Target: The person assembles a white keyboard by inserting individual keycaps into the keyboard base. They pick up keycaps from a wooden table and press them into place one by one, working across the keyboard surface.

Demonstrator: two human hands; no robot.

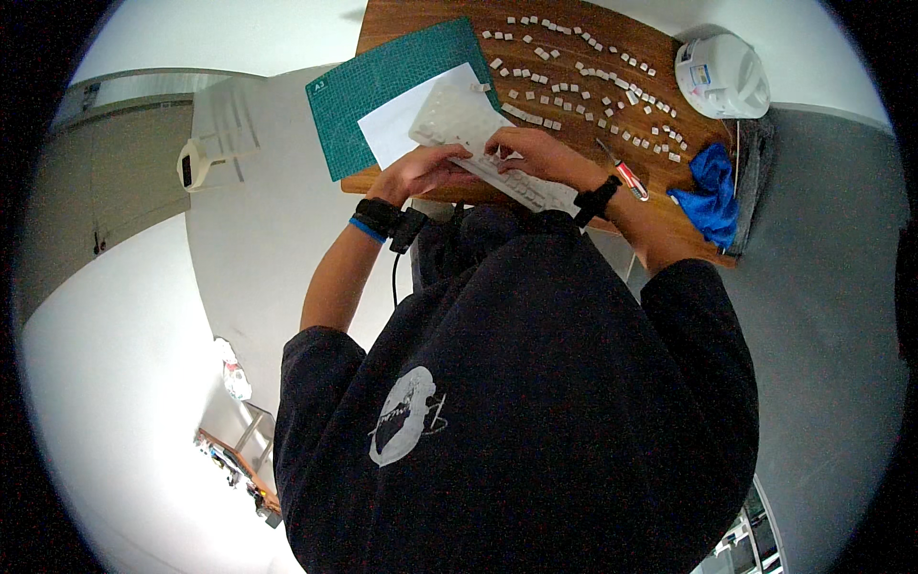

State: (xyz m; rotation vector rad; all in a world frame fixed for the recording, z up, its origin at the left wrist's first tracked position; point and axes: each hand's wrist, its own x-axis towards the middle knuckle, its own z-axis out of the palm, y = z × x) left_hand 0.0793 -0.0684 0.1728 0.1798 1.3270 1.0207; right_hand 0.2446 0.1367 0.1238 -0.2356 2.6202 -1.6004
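A white keyboard [457,117] lies tilted across the near edge of the wooden table, partly over a white sheet of paper [382,131]. Its upper left part shows rows without keycaps, while keys line its lower right end. Gripping the near long edge is my left hand [426,170], thumb on top and fingers hidden below. Over the middle of the keyboard, my right hand [535,153] has its fingers bent and drawn together at the keys; whatever they pinch is too small to make out. Many loose white keycaps [585,71] lie in rows on the table beyond my right hand.
Under the paper lies a green cutting mat [335,124]. A red-handled tool [631,182] rests right of my right hand. Farther right are a crumpled blue cloth [710,196] and a white plastic tub [722,77]. The brown table [411,13] ends close to my body.
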